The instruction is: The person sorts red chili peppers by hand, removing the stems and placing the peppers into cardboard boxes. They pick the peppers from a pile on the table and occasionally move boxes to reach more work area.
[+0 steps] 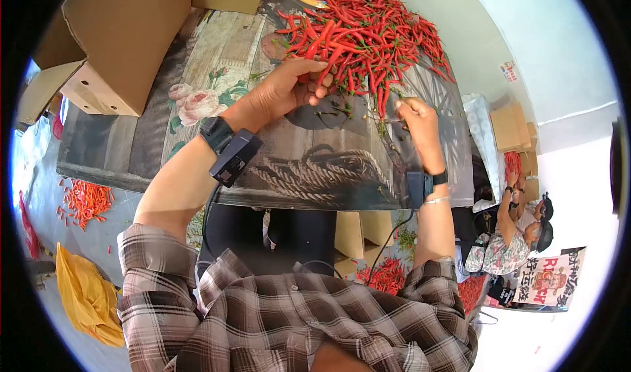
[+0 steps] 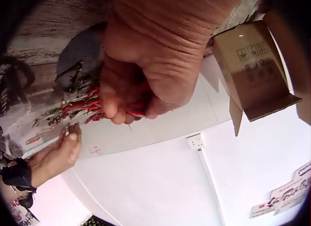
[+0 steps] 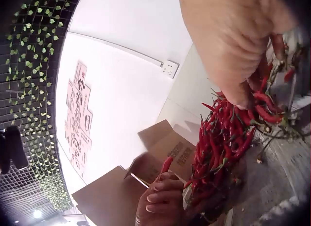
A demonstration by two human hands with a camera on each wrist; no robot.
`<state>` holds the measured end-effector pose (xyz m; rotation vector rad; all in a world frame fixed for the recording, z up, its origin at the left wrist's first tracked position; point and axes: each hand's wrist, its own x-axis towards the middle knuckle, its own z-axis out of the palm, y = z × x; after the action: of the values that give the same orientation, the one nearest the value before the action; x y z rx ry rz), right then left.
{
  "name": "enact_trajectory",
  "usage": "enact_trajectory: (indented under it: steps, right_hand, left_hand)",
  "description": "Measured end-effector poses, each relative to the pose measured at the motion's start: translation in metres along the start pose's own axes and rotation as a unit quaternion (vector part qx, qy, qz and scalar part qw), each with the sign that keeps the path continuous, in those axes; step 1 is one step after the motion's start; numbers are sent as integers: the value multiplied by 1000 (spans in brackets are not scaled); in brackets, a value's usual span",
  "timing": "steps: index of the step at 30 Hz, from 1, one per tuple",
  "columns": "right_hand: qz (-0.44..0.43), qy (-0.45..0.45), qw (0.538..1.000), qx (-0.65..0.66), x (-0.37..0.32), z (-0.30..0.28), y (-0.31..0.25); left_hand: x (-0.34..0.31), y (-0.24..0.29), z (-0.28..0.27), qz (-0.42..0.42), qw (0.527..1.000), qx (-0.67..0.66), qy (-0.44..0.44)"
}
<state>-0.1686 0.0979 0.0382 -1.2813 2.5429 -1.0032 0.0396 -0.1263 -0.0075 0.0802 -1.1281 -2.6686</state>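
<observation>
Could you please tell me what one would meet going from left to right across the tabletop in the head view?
Cardboard box → rose print on the table cover → left hand, gripping chillies → right hand.

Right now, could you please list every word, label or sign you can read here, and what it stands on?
"RIC": red letters on the leaning poster; the rest is unreadable.
Cardboard box: handling symbols, print too blurred to read.
Wall poster: characters, too blurred to read.
Wall sticker: too small to read.
</observation>
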Motion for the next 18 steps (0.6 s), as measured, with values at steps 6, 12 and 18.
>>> enact_trajectory:
  steps: [6,12,18]
  right_hand:
    - [-21,7,993,-114,29,27,-31]
    - [-52,14,966,-251,35,46,-29]
    - [-175,44,951,-252,26,39,-9]
  left_hand:
    - [0,6,2,9,998,-46,-29]
    - [-8,8,-3,-22,998,-54,-24]
    - [-7,10,-14,4,997,-64,-43]
